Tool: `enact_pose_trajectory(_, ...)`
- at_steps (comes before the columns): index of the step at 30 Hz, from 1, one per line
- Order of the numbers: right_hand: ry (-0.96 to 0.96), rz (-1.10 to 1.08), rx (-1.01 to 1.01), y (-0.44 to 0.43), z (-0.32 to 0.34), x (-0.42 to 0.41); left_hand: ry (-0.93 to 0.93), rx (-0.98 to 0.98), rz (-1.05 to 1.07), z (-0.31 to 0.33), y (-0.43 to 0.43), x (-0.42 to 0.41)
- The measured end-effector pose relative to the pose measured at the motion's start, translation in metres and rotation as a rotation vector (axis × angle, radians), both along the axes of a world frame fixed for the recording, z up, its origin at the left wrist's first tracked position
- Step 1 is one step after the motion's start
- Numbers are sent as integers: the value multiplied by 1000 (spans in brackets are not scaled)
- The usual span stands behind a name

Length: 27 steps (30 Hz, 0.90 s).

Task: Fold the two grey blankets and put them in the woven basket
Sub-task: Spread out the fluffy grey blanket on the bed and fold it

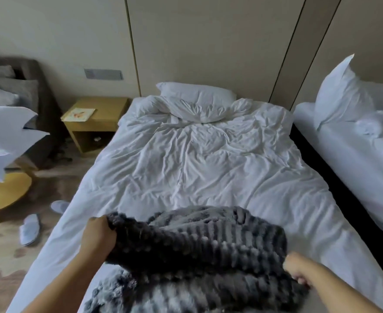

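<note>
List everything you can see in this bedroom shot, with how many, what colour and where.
middle bed: one, white rumpled duvet, centre
grey blanket: one heap, number unclear, dark grey, near end of middle bed
flat pillow: one, white, at its head
second bed: one, white, right edge
upright pillow: one, white, on second bed
nightstand: one, light wood, left of middle bed
slippers: two, white, floor at left
hands: two, bare; left hand and right hand each grip the grey blanket

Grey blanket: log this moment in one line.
left hand grips grey blanket | right hand grips other side | blanket bunched on bed | not yet folded
</note>
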State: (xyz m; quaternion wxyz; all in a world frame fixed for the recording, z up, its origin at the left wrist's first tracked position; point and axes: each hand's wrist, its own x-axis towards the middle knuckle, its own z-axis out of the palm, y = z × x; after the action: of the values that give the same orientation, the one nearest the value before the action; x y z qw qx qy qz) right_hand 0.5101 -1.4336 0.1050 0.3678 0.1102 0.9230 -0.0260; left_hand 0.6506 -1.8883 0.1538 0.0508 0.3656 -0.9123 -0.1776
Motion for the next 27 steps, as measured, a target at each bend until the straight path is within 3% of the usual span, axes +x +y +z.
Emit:
enact_pose_trajectory(6, 123, 294, -499, -124, 34, 10, 179, 204, -71, 30, 33, -11)
enact_pose_trajectory(9, 250, 416, -779, -173, 58, 26, 401, 488, -374, 61, 51, 1)
enact_pose_trajectory(12, 228, 632, -982, -204, 63, 38, 530, 696, -614, 85, 60, 18)
enact_pose_trajectory(15, 365, 881, -782, -218, 41, 45, 603, 550, -641, 83, 53, 21)
enact_pose_trajectory(17, 509, 726, -612, -214, 26, 54, 543, 364, -538, 66, 44, 22)
enact_pose_trajectory(19, 542, 599, -570, -206, 10, 67, 383, 213, -332, 41, 34, 27)
enact_pose_trajectory(21, 450, 652, -586, -198, -10, 82, 133, 171, -181, 16, 30, 33)
enact_pose_trajectory(23, 249, 724, -542, -191, -26, 97, -109, 158, -190, -2, 34, 40)
enact_pose_trajectory(25, 48, 762, -399, -181, -41, 107, -207, 179, -230, -17, 41, 47)
enact_pose_trajectory(27, -29, 759, -243, -171, -52, 111, -225, 188, -251, -27, 46, 50)
